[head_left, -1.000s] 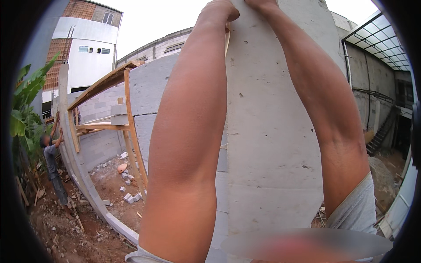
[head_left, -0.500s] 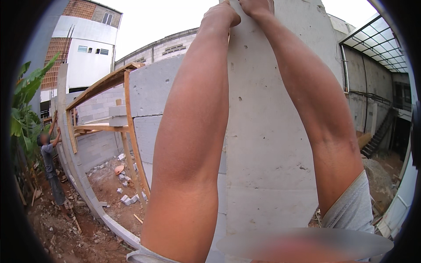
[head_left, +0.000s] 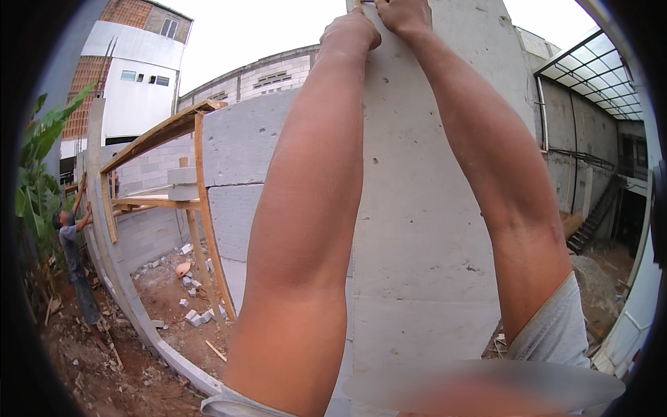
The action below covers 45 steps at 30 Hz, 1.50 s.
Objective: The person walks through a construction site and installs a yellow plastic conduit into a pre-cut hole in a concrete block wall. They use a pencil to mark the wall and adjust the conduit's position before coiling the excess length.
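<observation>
Left hand (head_left: 351, 30) and right hand (head_left: 406, 15) high at the grey column (head_left: 424, 236) — how closed each grip is, unclear.

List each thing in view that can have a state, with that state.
Left hand: raised, grip unclear
Right hand: raised, curled
Concrete column: upright, pitted
Block wall: standing, unplastered
Timber frame: upright, assembled
Loose blocks: scattered on dirt
Co-worker: standing, reaching up
</observation>
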{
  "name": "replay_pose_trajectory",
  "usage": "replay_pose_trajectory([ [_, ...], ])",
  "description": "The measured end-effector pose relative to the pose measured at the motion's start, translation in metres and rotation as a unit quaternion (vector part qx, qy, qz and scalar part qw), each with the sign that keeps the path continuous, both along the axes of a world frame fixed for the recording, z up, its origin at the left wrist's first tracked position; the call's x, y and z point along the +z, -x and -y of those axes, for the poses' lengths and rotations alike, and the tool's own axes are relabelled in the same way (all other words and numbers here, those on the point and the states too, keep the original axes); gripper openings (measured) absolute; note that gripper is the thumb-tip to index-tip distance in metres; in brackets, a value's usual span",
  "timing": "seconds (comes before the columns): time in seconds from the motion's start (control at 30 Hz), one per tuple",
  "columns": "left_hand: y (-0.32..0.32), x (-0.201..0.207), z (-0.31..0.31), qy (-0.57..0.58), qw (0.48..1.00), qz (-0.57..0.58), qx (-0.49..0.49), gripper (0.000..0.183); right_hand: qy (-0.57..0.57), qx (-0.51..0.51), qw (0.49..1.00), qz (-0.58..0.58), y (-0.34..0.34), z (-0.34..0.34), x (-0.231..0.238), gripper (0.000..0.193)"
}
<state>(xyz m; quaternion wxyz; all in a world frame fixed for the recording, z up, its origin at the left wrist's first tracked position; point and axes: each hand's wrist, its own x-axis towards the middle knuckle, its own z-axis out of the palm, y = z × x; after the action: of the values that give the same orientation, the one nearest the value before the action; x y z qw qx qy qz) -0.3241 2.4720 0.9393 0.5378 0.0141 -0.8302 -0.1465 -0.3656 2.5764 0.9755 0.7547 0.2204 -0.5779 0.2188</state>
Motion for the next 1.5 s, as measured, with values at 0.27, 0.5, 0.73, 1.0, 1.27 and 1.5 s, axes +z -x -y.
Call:
replay_pose_trajectory([
  [0.27,-0.008,-0.015,-0.003,0.003,1.0,-0.006,-0.025,0.089,-0.001,0.008,1.0,-0.003,-0.009,0.01,-0.004,0.02],
  [0.5,-0.013,-0.017,-0.001,-0.009,0.999,-0.01,-0.036,0.08,-0.013,-0.023,1.0,0.011,-0.013,0.007,-0.002,0.019],
  [0.73,-0.02,-0.024,-0.008,-0.01,0.999,-0.016,-0.039,0.077,-0.031,0.068,0.997,-0.023,0.001,-0.014,0.002,0.026],
  [1.0,-0.003,-0.007,-0.009,-0.01,1.0,-0.004,0.004,0.079,-0.065,0.215,0.974,0.024,-0.001,-0.031,-0.003,0.031],
  [1.27,-0.002,-0.01,-0.006,-0.008,1.0,-0.01,0.004,0.079,0.006,0.249,0.963,0.104,-0.015,-0.024,-0.012,0.026],
  [1.5,-0.014,-0.024,-0.007,-0.004,0.999,-0.034,-0.041,0.072,0.031,0.072,0.997,-0.013,-0.002,-0.013,-0.003,0.029],
])
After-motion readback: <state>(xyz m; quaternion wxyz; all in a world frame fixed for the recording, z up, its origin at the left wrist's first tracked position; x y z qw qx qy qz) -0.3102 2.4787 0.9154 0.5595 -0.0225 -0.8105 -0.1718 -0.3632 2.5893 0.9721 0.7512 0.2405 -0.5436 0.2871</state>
